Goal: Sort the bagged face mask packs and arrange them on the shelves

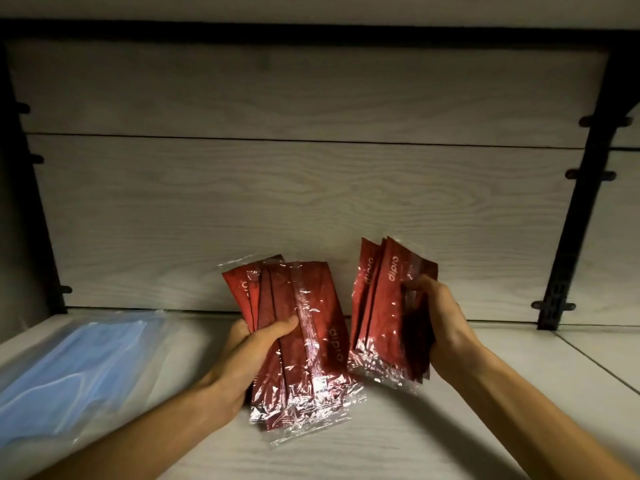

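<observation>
My left hand (242, 355) grips a fanned bundle of several red face mask packs (304, 341) in clear wrappers, thumb across the front. My right hand (438, 317) holds a second bundle of red mask packs (384, 306), fingers curled round its right edge. Both bundles stand nearly upright just above the pale wood-grain shelf (398, 441), side by side with a small gap between them. A stack of blue face mask packs (79, 368) in clear bags lies flat on the shelf at the left.
A pale wood-grain back panel (294, 188) closes the shelf behind the hands. Black metal uprights with bracket pegs stand at the right (575, 220) and the left (20, 188). The underside of an upper shelf (311, 29) runs overhead.
</observation>
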A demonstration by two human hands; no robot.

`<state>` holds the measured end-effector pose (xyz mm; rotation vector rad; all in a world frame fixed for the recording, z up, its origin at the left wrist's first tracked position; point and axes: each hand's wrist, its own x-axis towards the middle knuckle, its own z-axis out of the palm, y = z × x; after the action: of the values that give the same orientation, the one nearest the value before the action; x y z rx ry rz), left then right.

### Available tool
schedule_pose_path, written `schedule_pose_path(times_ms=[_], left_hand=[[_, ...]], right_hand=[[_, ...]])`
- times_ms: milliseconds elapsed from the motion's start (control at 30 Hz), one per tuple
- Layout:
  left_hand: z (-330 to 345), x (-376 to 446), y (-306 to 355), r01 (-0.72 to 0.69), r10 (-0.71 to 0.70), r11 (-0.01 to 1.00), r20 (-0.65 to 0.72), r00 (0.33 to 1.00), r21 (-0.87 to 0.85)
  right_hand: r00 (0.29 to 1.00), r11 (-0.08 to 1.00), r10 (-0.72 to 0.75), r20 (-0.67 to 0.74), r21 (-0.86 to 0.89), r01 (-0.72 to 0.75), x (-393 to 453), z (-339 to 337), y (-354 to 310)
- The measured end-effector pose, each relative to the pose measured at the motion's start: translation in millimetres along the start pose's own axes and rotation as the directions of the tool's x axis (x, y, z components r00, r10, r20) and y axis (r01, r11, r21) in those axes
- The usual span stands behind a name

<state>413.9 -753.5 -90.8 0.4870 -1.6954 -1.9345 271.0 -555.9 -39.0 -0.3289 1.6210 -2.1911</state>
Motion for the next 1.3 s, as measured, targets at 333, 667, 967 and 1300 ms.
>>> schedule_pose_path(times_ms=[333, 667, 967, 1300], left_hand=[[-2, -3, -3, -0.047, 0.029, 0.996, 0.213, 0.977, 0.078], [-3, 5, -6, 0.086, -0.086, 0.996, 0.032, 0.996, -0.011], [2, -8, 3, 0.008, -0.012, 0.999, 0.073, 0.997, 0.047], [7, -14, 6, -0.046, 0.037, 0.997, 0.157, 0.987, 0.054]], right_hand=[[0.988, 0.98, 0.11, 0.109, -0.178, -0.089, 0, 3, 5], [0.964, 0.991, -0.112, -0.241, -0.096, 0.091, 1, -7, -2], [0.991, 0.995, -0.053, -0.119, -0.095, 0.042, -2, -3, -1], [0.98, 0.972, 0.173, 0.094, -0.178, -0.154, -1, 5, 15]])
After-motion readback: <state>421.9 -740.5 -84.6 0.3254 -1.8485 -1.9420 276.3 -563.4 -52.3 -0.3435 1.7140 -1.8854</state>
